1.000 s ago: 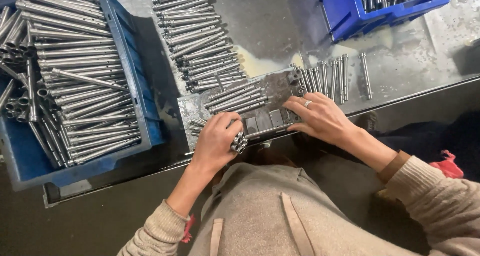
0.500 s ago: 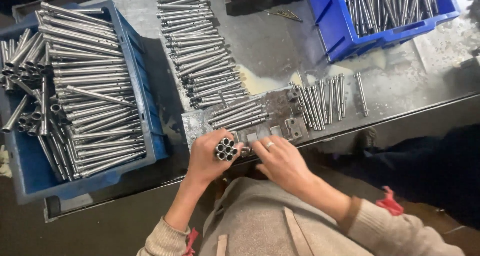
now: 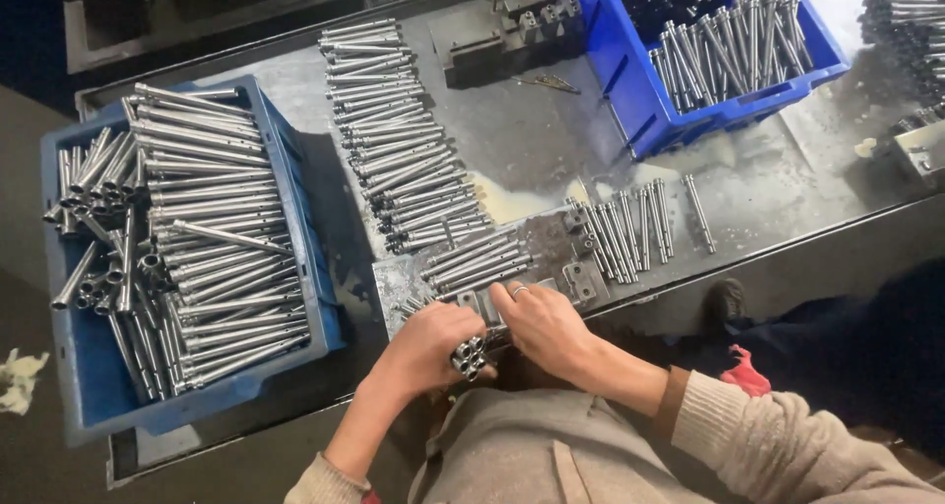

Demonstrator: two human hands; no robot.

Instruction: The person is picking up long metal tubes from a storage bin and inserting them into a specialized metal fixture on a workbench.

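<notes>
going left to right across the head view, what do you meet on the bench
left blue bin of tubes → long row of rods → left hand with a tube bundle → right hand → short row of rods → right blue bin

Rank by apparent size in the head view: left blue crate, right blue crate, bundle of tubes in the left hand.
1. Left blue crate
2. Right blue crate, partly cropped, so unsure
3. Bundle of tubes in the left hand
</notes>
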